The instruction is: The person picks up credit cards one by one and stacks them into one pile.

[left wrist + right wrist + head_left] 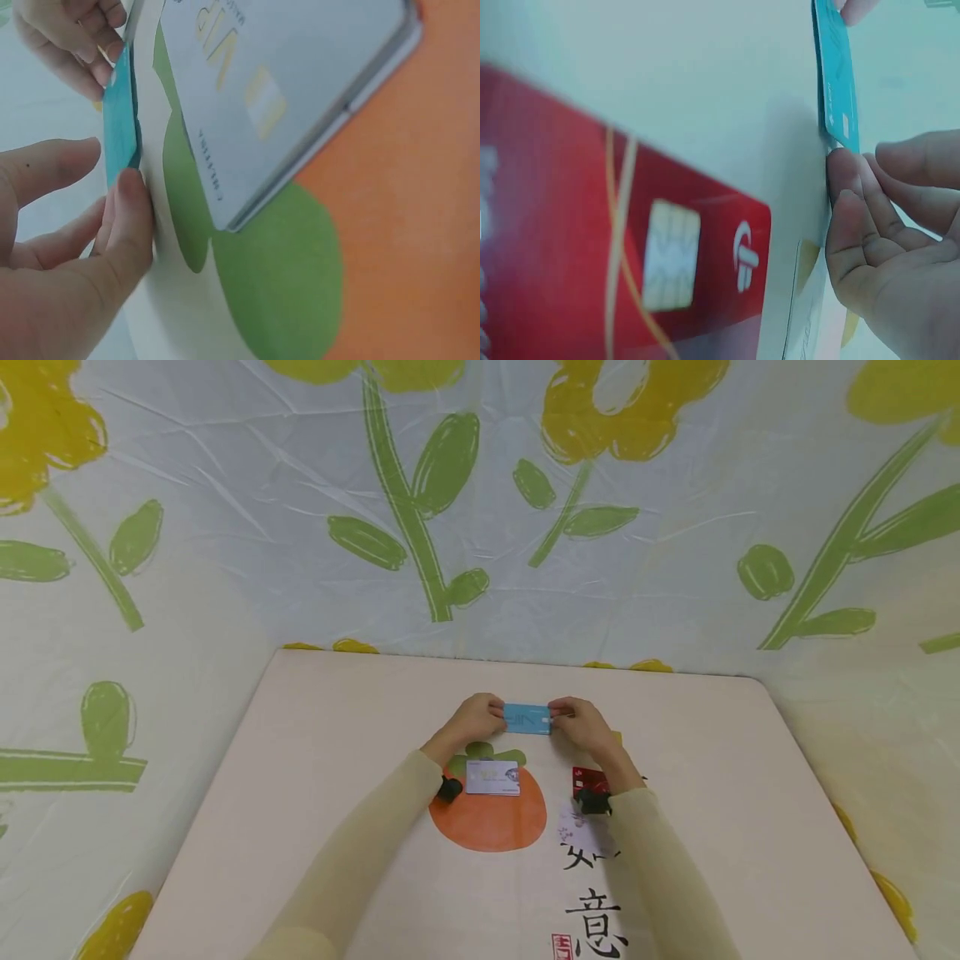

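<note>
A light blue card (527, 719) lies lengthwise between my two hands, close over the far part of the table. My left hand (477, 717) holds its left end, thumb and fingertips right at the edge. At the right end, my right hand (585, 725) grips the card near its chip, with one finger raised in the right wrist view. Nearer to me a white card with gold VIP lettering (285, 82) rests on the orange fruit print. Below my right wrist lies a red card (697, 247) with a chip, partly hidden in the head view.
A pale flower-patterned card (581, 828) lies by the right forearm, and something yellow (617, 737) peeks out behind the right wrist. Black characters (596, 927) are printed on the pale table cover (337, 735). A flowered curtain (247, 527) hangs around the table.
</note>
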The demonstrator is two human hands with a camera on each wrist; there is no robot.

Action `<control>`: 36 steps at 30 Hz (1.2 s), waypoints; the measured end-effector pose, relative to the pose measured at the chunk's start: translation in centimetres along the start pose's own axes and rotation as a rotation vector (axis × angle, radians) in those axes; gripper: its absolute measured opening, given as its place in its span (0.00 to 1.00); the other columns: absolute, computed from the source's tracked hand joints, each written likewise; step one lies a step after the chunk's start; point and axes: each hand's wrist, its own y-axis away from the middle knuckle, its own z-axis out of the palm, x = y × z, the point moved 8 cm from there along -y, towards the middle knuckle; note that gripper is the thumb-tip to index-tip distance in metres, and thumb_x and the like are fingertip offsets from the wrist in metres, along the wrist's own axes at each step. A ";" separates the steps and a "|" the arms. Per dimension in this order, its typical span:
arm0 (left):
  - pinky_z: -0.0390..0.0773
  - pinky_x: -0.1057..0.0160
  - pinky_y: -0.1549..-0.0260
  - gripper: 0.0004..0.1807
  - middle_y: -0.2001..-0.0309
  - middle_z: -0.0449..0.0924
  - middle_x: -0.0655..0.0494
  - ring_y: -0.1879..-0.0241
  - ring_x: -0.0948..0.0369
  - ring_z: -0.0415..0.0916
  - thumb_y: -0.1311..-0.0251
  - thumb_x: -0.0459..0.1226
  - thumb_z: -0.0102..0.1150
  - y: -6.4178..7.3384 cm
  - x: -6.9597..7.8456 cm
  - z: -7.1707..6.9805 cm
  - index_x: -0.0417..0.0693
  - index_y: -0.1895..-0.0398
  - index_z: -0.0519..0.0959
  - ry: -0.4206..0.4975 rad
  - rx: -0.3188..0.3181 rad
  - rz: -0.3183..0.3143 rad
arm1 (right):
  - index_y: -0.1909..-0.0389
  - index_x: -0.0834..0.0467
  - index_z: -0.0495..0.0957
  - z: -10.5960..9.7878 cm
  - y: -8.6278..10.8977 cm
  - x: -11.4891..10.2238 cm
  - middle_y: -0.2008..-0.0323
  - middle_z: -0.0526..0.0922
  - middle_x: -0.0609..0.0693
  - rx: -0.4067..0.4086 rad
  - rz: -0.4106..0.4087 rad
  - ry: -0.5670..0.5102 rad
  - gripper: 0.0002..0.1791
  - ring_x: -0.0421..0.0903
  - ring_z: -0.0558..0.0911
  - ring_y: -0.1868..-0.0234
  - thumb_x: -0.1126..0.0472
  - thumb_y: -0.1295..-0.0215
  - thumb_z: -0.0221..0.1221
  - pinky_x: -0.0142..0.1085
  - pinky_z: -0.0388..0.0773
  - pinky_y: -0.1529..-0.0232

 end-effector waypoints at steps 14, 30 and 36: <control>0.79 0.61 0.53 0.25 0.48 0.80 0.49 0.48 0.55 0.78 0.38 0.33 0.65 0.8 -1.4 -0.8 0.39 0.37 0.75 0.177 0.014 0.007 | 0.36 0.66 0.72 0.7 1.2 -0.7 0.45 0.76 0.62 0.015 0.004 -0.217 0.18 0.55 0.75 0.50 0.67 0.23 0.48 0.43 0.75 0.46; 0.80 0.61 0.54 0.23 0.50 0.82 0.53 0.53 0.59 0.81 0.38 0.37 0.66 4.0 -2.5 -2.3 0.42 0.39 0.77 0.170 0.021 0.031 | 0.39 0.67 0.75 2.2 3.8 -2.6 0.50 0.79 0.62 0.030 -0.097 -0.240 0.18 0.56 0.79 0.50 0.65 0.24 0.51 0.48 0.78 0.46; 0.81 0.60 0.55 0.23 0.51 0.82 0.54 0.53 0.58 0.81 0.37 0.38 0.66 5.8 -3.0 -2.9 0.42 0.40 0.77 0.198 0.019 0.035 | 0.40 0.67 0.75 3.1 4.9 -3.5 0.49 0.80 0.63 0.014 -0.144 -0.248 0.17 0.57 0.80 0.51 0.64 0.24 0.53 0.46 0.79 0.48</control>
